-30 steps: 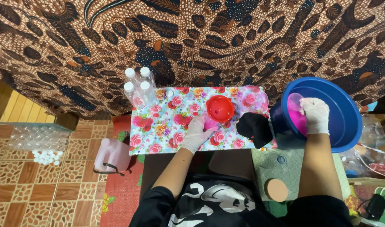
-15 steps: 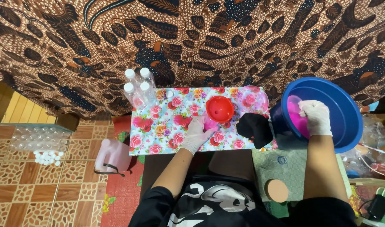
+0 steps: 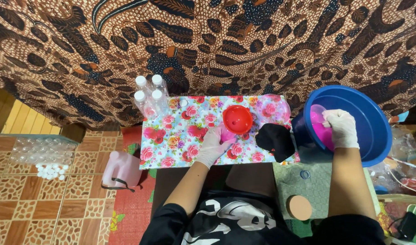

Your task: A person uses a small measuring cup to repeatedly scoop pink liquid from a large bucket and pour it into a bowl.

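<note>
The gloved left hand (image 3: 213,147) is wrapped around a small bottle (image 3: 227,135) of pink liquid that stands on the flowered cloth (image 3: 171,140), fingers closed on its side. A red funnel (image 3: 237,119) sits in the bottle's mouth, right above the hand and just beyond the fingertips. The gloved right hand (image 3: 342,129) is inside the blue basin (image 3: 376,131), closed on the rim of a pink scoop (image 3: 319,124) that leans against the basin's near wall; the scoop lies under the thumb and fingers, on the side of the hand towards the cloth.

Between the two hands lies one black rag (image 3: 275,140), on the right edge of the cloth and just beside the basin. Behind the funnel, at the far right corner of the cloth, stands one clear round tub (image 3: 274,108). At the far left corner four clear bottles with white caps (image 3: 149,97) stand close together in a square, and one loose white cap (image 3: 184,103) lies just beside them.

On the tiled floor to the left sits one pink jug (image 3: 121,169), near the cloth's edge. Farther left a clear bag of empty bottles (image 3: 42,149) lies with a heap of white caps (image 3: 49,171) touching it; their number is too blurred to count. Near the right forearm one round brown lid (image 3: 299,207) rests on a green mat (image 3: 317,181).
</note>
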